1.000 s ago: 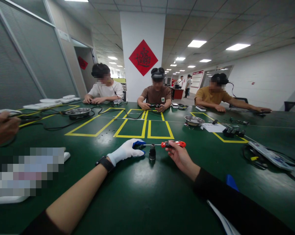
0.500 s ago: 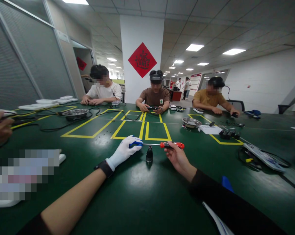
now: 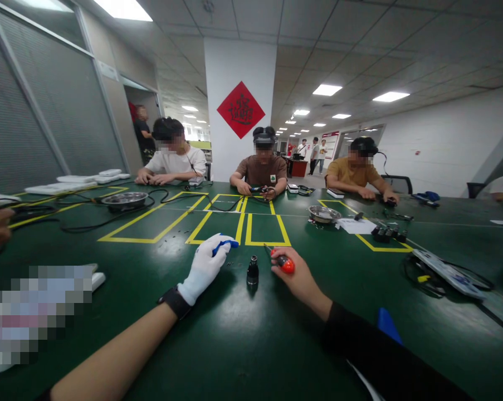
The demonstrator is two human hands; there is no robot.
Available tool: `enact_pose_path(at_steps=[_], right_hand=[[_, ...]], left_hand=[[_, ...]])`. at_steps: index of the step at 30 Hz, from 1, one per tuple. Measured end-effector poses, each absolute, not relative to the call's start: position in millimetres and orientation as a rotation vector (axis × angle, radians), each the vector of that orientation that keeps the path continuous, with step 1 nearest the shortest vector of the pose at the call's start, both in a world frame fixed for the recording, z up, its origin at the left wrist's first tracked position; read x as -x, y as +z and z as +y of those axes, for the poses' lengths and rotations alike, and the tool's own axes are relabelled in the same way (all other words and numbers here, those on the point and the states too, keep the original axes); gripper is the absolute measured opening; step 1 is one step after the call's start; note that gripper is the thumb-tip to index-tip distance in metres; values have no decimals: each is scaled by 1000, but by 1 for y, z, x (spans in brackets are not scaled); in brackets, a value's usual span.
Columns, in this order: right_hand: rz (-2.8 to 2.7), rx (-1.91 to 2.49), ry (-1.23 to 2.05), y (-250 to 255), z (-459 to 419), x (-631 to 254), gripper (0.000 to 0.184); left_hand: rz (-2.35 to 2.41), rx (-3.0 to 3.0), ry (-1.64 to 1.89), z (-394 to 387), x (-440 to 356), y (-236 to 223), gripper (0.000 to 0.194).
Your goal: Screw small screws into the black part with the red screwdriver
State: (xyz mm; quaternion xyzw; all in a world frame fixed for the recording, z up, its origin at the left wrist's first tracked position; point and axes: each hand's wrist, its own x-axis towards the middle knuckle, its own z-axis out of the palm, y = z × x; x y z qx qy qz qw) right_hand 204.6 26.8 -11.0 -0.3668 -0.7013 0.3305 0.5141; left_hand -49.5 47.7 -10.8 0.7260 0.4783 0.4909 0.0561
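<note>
The right hand (image 3: 297, 274) was closed around the red-and-black handle of a screwdriver (image 3: 285, 264), just right of the black cone (image 3: 252, 274), its short visible length of shaft pointing away beyond the cone. The left hand (image 3: 205, 264), in a white glove with blue on the palm side, was half curled to the left of the cone; whether its fingers held anything could not be told. The cone stood upright between the two hands, narrow end up, touching neither. Tiny bits (image 3: 230, 263) lay just left of it on the green table (image 3: 251, 340).

Beyond the cone ran yellow tape (image 3: 268, 244). Farther off to its right were a metal bowl (image 3: 324, 219), a white paper (image 3: 357, 225) with no readable writing and a white power strip (image 3: 447, 271), its markings too small to read. Well beyond the cone, a red diamond sign (image 3: 240, 110) bore black characters, too blurred to read surely, and a seated person's brown shirt (image 3: 255, 170) carried a pale patch (image 3: 272, 178) with a green mark.
</note>
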Motion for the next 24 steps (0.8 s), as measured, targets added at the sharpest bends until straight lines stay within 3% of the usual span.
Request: enact_pose_path(at_steps=[3,7,18,24], right_hand=[[-1981,925,639,-11,21,-204,26],[-2149,993,699,-11,14,-201,31],[-2059,1072,578,-6,11,-198,39],[-1943,845,404,3,7,-198,25]], left_hand=[[1388,-2248,1536,45,43,-12,27],[1272,-2352,1538,38,34,-11,22],[1252,-2410,1659,15,16,-2,19],[1363,-2333,1712,9,20,2,25]])
